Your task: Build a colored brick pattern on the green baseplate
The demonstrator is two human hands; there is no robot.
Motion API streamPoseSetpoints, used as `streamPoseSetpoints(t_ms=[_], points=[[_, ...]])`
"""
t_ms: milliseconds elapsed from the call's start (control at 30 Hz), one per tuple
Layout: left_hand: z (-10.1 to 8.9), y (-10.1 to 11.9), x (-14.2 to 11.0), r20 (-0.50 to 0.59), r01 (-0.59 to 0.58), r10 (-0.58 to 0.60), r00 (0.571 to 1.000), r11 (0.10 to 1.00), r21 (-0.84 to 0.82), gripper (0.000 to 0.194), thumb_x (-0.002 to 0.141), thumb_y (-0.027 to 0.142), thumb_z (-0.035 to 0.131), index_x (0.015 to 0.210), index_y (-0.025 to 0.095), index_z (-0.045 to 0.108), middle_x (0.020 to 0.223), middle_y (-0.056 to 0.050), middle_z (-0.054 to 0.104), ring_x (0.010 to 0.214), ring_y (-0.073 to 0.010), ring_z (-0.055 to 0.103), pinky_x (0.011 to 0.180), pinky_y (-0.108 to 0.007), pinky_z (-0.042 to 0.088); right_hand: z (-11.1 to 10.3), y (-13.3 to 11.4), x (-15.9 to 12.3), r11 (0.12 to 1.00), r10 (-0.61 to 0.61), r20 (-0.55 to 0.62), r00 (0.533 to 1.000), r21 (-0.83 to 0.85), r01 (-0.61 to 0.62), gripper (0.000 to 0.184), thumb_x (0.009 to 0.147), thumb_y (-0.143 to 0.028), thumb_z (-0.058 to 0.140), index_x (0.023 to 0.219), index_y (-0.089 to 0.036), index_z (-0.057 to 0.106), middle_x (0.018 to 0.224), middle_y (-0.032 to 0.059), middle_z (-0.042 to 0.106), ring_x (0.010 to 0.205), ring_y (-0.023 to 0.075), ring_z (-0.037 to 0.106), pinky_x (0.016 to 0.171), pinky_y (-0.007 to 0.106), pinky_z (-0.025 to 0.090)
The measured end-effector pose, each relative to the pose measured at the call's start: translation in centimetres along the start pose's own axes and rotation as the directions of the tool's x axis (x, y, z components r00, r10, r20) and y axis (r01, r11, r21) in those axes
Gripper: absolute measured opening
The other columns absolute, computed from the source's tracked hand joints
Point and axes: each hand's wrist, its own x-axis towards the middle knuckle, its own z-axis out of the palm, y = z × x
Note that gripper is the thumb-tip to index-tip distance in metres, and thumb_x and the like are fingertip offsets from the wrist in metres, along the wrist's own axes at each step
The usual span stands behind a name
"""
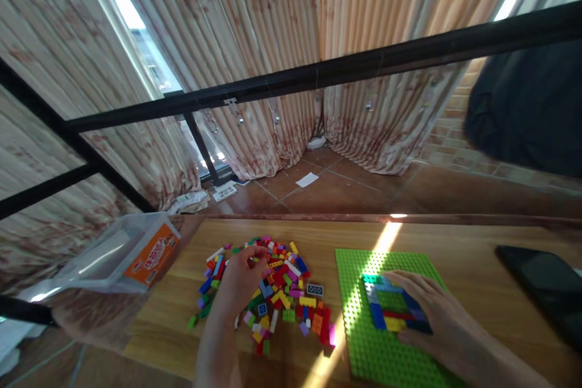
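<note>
My left hand (245, 279) is over the heap of loose toy bricks (284, 300), its thumb and index finger curled into a pinch near some red bricks. Whatever may be between those fingertips is too small to make out. On the right, a green studded baseplate (364, 351) bears a rectangular frame of toy bricks (376, 315), with blue, teal, yellow and red parts and a hollow middle. My right hand (427, 309) is wrapped around the frame's right side, fingers at its far edge and thumb at the near edge, hiding part of it.
A clear plastic bin (113, 254) with an orange label stands left of the wooden table (173, 327). A dark phone-like slab (536, 285) lies at the table's right. Black metal bars (318, 76) cross in front of curtains (254, 24). Papers (307, 180) lie on the tiled floor.
</note>
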Motion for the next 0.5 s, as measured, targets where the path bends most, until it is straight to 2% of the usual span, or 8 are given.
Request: streamPoseSetpoints(t_ms=[200, 367, 500], points=[[-1.4, -0.8, -0.8, -0.017, -0.037, 0.038, 0.999, 0.995, 0.091, 0.022, 0.073, 0.019, 0.053, 0.087, 0.017, 0.07, 0.085, -0.003, 0.071, 0.077, -0.0165, 0.062, 0.07, -0.025, 0.047, 1.3, 0.9, 0.2, 0.998, -0.056, -0.09, 0.994, -0.01, 0.055, 0.063, 0.067, -0.029, 0.068, 0.127, -0.029, 0.052, 0.129, 0.007, 0.058, 0.117, 0.0324, 0.051, 0.097, 0.049, 0.043], [-1.4, -0.3, -1.1, -0.027, -0.065, 0.07, 0.997, 0.983, 0.171, 0.024, 0.072, 0.011, 0.053, 0.087, 0.018, 0.07, 0.087, -0.003, 0.069, 0.073, -0.0151, 0.06, 0.071, -0.027, 0.045, 1.2, 1.6, 0.3, 0.996, -0.085, -0.077, 0.993, 0.005, 0.086, 0.063, 0.07, -0.033, 0.068, 0.13, -0.03, 0.049, 0.132, 0.0077, 0.055, 0.12, 0.0321, 0.05, 0.099, 0.052, 0.042], [-2.1, -0.5, -1.5, -0.003, -0.068, 0.07, 0.998, 0.976, 0.205, 0.028, 0.069, 0.004, 0.051, 0.084, 0.019, 0.071, 0.085, -0.003, 0.069, 0.074, -0.0145, 0.059, 0.069, -0.025, 0.043, 0.7, 1.6, 0.6, 0.998, -0.064, -0.114, 0.991, -0.001, 0.064, 0.058, 0.07, -0.038, 0.069, 0.125, -0.027, 0.055, 0.128, 0.0105, 0.058, 0.116, 0.0332, 0.054, 0.096, 0.051, 0.045]])
